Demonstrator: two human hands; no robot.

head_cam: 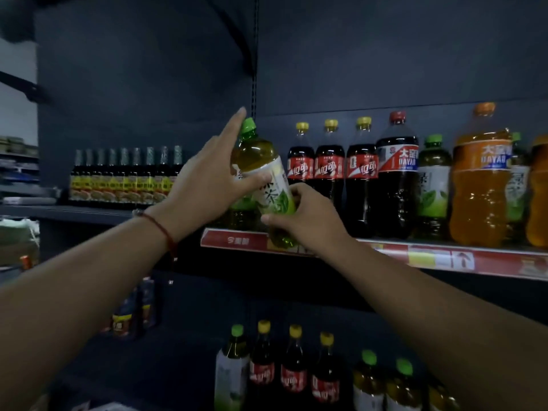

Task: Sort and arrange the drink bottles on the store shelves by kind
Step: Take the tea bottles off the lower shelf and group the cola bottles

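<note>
A green tea bottle point(264, 170) with a green cap is tilted at the left end of the upper shelf point(385, 251). My right hand point(308, 221) grips its lower half. My left hand point(213, 179) holds its upper part, thumb across the label and forefinger stretched up past the cap. Another green tea bottle point(241, 213) stands on the shelf behind, mostly hidden. To the right stand three cola bottles point(330, 170) with yellow caps, a large dark soda bottle point(397, 173), a further green tea bottle point(433, 185) and a big orange soda bottle point(482, 179).
A lower shelf holds green tea bottles point(232, 369) and cola bottles point(293, 372) mixed together. A row of dark sauce bottles point(124, 176) fills the shelf to the left. The dark back panel above the upper shelf is bare.
</note>
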